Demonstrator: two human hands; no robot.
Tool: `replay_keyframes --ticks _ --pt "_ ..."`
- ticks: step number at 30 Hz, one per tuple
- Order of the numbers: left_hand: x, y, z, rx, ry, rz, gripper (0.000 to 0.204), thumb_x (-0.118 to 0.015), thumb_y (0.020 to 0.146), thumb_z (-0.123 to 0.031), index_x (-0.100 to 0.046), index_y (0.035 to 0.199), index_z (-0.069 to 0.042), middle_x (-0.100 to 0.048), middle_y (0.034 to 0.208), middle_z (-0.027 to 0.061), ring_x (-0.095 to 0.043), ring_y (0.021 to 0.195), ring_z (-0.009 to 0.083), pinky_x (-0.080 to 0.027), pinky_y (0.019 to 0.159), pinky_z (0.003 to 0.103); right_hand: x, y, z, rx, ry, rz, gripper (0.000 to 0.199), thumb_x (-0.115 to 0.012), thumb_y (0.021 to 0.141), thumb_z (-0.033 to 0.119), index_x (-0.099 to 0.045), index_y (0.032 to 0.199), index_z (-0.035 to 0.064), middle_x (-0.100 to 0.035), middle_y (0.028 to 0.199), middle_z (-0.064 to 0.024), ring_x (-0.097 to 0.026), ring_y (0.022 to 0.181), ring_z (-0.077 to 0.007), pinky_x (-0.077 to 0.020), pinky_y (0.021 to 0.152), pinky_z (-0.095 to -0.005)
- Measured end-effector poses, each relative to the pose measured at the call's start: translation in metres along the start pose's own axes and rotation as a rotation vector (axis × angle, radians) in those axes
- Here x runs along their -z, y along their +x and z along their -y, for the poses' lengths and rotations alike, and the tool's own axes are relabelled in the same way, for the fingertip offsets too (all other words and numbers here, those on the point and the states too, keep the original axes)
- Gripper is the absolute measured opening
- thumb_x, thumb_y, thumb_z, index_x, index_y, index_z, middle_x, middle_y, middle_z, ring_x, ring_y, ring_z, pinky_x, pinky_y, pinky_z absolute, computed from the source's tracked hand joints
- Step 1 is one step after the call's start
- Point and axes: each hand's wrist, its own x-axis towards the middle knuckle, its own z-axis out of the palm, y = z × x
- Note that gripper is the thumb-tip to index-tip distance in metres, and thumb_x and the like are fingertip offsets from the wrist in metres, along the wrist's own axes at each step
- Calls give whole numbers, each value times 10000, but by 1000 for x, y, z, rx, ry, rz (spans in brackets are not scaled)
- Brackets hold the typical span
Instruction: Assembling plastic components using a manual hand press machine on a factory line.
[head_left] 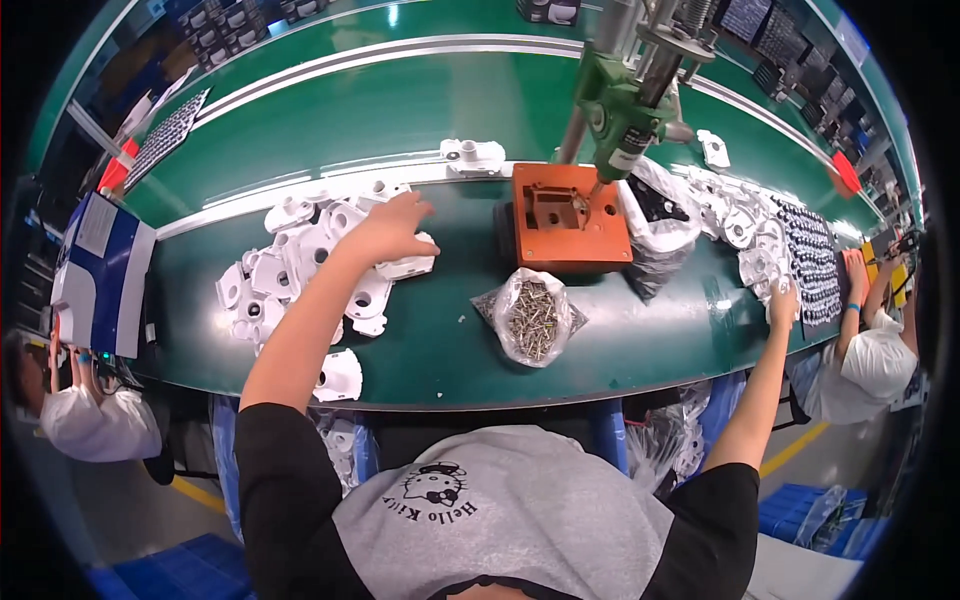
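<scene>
My left hand reaches over the right side of a heap of white plastic housings, its fingers spread apart. One white housing lies just under its palm and fingers; I cannot tell whether they touch. Far to the right, my right hand is at the near edge of a second heap of white plastic parts. Its fingers are closed on a white plastic part there, mostly hidden by the hand. Between the hands, an orange fixture block sits beneath a green press.
A bag of screws stands open before the fixture. Right of it is a plastic bag with dark parts. One white housing rests by the rail behind. Rows of small dark parts lie far right. Other people work at both sides.
</scene>
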Motion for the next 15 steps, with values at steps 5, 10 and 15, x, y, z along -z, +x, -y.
replay_keyframes --ticks 5,10,15 --pt "-29 -33 6 -113 318 -441 538 -712 701 -303 -549 1163 -81 -432 1282 240 -386 1245 378 -342 1003 464 -12 7 -14 54 -64 -153 765 -706 723 387 -405 1326 26 -474 1219 -314 -461 1145 -429 -396 967 -443" --pt "-24 -45 -9 -3 287 -306 420 -678 731 -170 -555 1120 -71 -517 1104 184 -494 1114 342 -408 925 446 -21 25 -46 166 -114 -176 546 -693 721 257 -538 1181 7 -519 1169 -289 -513 1060 -415 -416 935 -446" --pt "-39 -37 10 24 224 -186 327 -628 759 -144 -563 1067 -57 -517 996 179 -576 887 371 -461 767 451 -13 17 -36 232 6 -249 494 -587 768 129 -487 1238 14 -466 1222 -294 -451 1150 -412 -393 964 -418"
